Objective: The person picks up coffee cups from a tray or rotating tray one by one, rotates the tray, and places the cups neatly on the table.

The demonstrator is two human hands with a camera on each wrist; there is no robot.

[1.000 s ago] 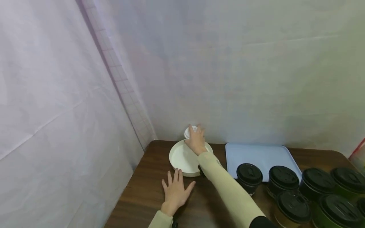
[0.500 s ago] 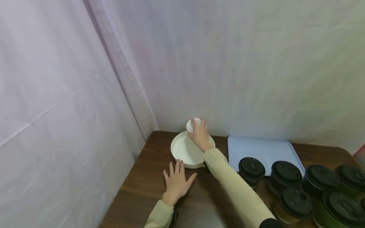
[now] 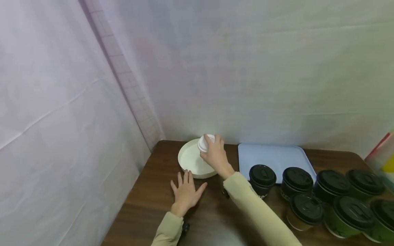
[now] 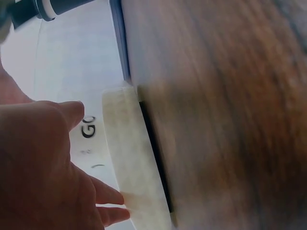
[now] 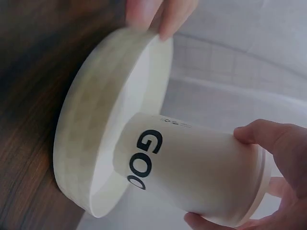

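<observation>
My right hand grips a white paper cup with a white lid and black "GOO" lettering, fingers and thumb around its lid end. The cup's base is within the rim of a round cream tray; whether it touches the tray's floor I cannot tell. At the tray's near side, my left hand lies with spread fingers. Its fingertips touch the outer rim of the tray, seen in the left wrist view. The right palm hides part of the lid in the head view.
A pale blue rectangular tray lies to the right on the dark wooden table. Several black-lidded cups and tubs stand at its front and further right. White sheeting closes off the back and left.
My right hand has brought the cup from the round tray's far edge nearer, over its inside. The left hand stays at the near rim. The head view has shifted slightly.
</observation>
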